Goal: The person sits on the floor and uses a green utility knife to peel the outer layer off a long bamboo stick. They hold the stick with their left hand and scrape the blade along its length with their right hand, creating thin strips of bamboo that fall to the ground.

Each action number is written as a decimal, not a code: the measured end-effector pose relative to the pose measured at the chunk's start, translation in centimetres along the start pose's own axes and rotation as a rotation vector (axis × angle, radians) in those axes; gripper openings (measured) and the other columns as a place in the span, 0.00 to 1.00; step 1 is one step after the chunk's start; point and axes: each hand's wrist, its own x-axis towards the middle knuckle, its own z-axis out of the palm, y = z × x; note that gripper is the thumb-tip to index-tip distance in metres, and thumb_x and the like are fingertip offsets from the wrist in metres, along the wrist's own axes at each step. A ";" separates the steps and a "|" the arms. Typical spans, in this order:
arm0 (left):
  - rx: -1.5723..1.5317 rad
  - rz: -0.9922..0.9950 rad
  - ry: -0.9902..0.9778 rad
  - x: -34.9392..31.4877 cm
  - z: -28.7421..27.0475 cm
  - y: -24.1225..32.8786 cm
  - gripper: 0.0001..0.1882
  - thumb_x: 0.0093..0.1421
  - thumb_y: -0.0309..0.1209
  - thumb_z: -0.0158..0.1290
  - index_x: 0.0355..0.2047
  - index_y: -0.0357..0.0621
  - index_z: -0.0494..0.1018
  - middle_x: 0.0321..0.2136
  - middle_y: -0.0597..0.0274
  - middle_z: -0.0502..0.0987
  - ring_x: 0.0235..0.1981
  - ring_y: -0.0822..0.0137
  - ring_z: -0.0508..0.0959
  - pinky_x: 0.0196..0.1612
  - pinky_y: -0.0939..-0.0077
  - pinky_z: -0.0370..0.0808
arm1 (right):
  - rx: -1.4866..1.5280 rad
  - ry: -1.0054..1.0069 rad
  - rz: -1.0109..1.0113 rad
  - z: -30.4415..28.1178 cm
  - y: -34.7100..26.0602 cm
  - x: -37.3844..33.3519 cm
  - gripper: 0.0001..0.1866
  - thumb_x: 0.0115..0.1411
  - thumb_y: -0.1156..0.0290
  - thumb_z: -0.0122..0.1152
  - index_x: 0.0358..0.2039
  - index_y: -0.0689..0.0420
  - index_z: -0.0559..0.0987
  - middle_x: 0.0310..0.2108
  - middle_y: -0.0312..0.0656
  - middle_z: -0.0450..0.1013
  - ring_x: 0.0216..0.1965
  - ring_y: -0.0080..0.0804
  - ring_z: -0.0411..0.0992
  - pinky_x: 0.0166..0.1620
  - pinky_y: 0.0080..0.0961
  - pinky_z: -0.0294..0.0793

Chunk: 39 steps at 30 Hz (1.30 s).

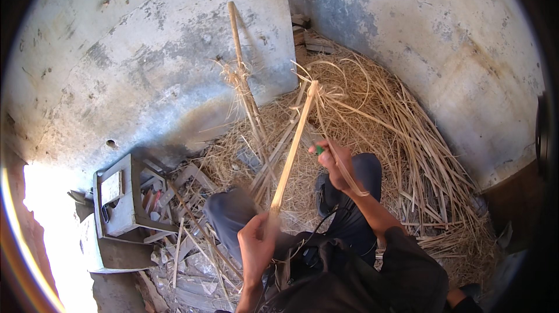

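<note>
My left hand (258, 244) is closed round the lower end of a long, pale bamboo strip (296, 143). The strip slants up and away from me, and thin curled shavings (331, 93) cling to its far tip. To the right of the strip, my right hand (339, 168) is closed, apart from it. A bit of green shows at its fingers, seemingly the handle of a small tool (319, 149); the rest of this tool I cannot make out. A thin, pale sliver (347, 178) runs across the right hand toward the wrist.
A large heap of shavings and split strips (416, 144) covers the floor ahead and right. One tall stick (237, 39) leans on the stained wall (174, 33). At the left lies a worn box-like frame (123, 196) with odds and ends. My bent knees flank the strip.
</note>
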 end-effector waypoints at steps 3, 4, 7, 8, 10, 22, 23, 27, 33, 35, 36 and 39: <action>-0.001 -0.027 -0.039 1.2 0.0 -0.8 0.15 0.75 0.29 0.60 0.54 0.30 0.84 0.31 0.70 0.80 0.31 0.81 0.73 0.34 0.80 0.70 | -0.164 -0.067 -0.103 1.3 -2.5 -0.9 0.18 0.72 0.55 0.67 0.49 0.57 0.85 0.33 0.42 0.85 0.31 0.30 0.85 0.33 0.27 0.81; -0.028 0.009 -0.065 1.5 0.2 -0.9 0.17 0.77 0.32 0.57 0.56 0.30 0.83 0.29 0.72 0.77 0.29 0.82 0.71 0.31 0.81 0.67 | -0.190 -0.090 -0.151 1.8 -2.8 -1.2 0.17 0.71 0.56 0.69 0.48 0.57 0.85 0.33 0.43 0.85 0.31 0.31 0.86 0.34 0.29 0.82; -0.085 0.056 -0.114 1.9 0.8 -0.7 0.20 0.81 0.36 0.52 0.58 0.30 0.82 0.26 0.75 0.72 0.27 0.83 0.66 0.29 0.81 0.63 | -0.246 -0.183 -0.183 2.3 -4.6 -1.2 0.15 0.66 0.59 0.75 0.44 0.57 0.86 0.32 0.42 0.84 0.29 0.36 0.85 0.33 0.31 0.82; -0.091 0.030 -0.121 1.9 0.9 -0.4 0.20 0.81 0.36 0.51 0.56 0.29 0.83 0.27 0.74 0.72 0.29 0.82 0.67 0.31 0.79 0.65 | -0.257 -0.195 -0.196 2.6 -5.1 -1.1 0.16 0.67 0.58 0.75 0.43 0.58 0.86 0.32 0.42 0.83 0.29 0.37 0.84 0.32 0.31 0.82; -0.088 -0.003 -0.135 2.0 1.1 0.2 0.20 0.81 0.35 0.51 0.53 0.28 0.83 0.27 0.73 0.73 0.30 0.80 0.68 0.33 0.78 0.67 | -0.292 -0.213 -0.231 2.7 -5.3 -1.0 0.16 0.67 0.57 0.74 0.43 0.58 0.86 0.31 0.42 0.82 0.28 0.37 0.83 0.32 0.32 0.81; 0.004 0.062 -0.013 2.1 1.4 0.1 0.16 0.79 0.33 0.55 0.53 0.31 0.84 0.24 0.70 0.71 0.28 0.78 0.68 0.31 0.74 0.67 | -0.440 -0.234 -0.305 2.4 -6.3 -0.3 0.16 0.66 0.54 0.75 0.42 0.54 0.87 0.31 0.36 0.83 0.26 0.36 0.83 0.29 0.32 0.82; 0.010 0.071 -0.003 2.1 1.3 -0.1 0.16 0.78 0.32 0.56 0.54 0.32 0.84 0.24 0.69 0.71 0.28 0.78 0.68 0.31 0.74 0.67 | -0.453 -0.242 -0.304 2.3 -6.6 -0.1 0.16 0.66 0.53 0.75 0.42 0.54 0.87 0.31 0.35 0.83 0.25 0.36 0.83 0.29 0.32 0.82; 0.082 0.125 0.043 2.1 1.3 0.1 0.15 0.77 0.31 0.57 0.54 0.33 0.84 0.24 0.65 0.72 0.28 0.76 0.68 0.32 0.72 0.67 | -0.501 -0.261 -0.333 2.0 -6.8 0.3 0.16 0.66 0.53 0.75 0.41 0.53 0.88 0.30 0.34 0.83 0.24 0.34 0.82 0.29 0.32 0.81; 0.079 0.137 0.047 1.8 1.1 0.5 0.14 0.75 0.29 0.58 0.55 0.33 0.84 0.25 0.64 0.72 0.28 0.75 0.68 0.32 0.72 0.67 | -0.506 -0.224 -0.387 1.7 -6.7 0.8 0.16 0.66 0.53 0.75 0.41 0.53 0.87 0.29 0.34 0.82 0.24 0.34 0.81 0.27 0.32 0.79; 0.080 0.133 0.052 1.8 1.1 0.4 0.14 0.75 0.28 0.58 0.54 0.33 0.84 0.24 0.64 0.71 0.27 0.75 0.67 0.32 0.71 0.66 | -0.534 -0.255 -0.377 1.5 -6.9 0.9 0.16 0.65 0.53 0.75 0.40 0.53 0.87 0.29 0.35 0.82 0.24 0.34 0.81 0.27 0.32 0.79; 0.080 0.131 0.054 1.7 1.1 0.4 0.14 0.75 0.28 0.58 0.54 0.32 0.84 0.24 0.64 0.70 0.27 0.75 0.67 0.32 0.71 0.66 | -0.548 -0.270 -0.371 1.4 -6.9 0.9 0.16 0.65 0.53 0.76 0.40 0.53 0.87 0.28 0.35 0.81 0.24 0.34 0.81 0.27 0.32 0.79; 0.128 0.185 0.075 1.7 1.1 0.1 0.14 0.74 0.28 0.59 0.54 0.32 0.84 0.23 0.64 0.69 0.26 0.75 0.66 0.31 0.70 0.65 | -0.549 -0.247 -0.401 1.3 -7.0 1.1 0.16 0.65 0.53 0.76 0.40 0.53 0.87 0.28 0.35 0.81 0.24 0.34 0.81 0.27 0.32 0.79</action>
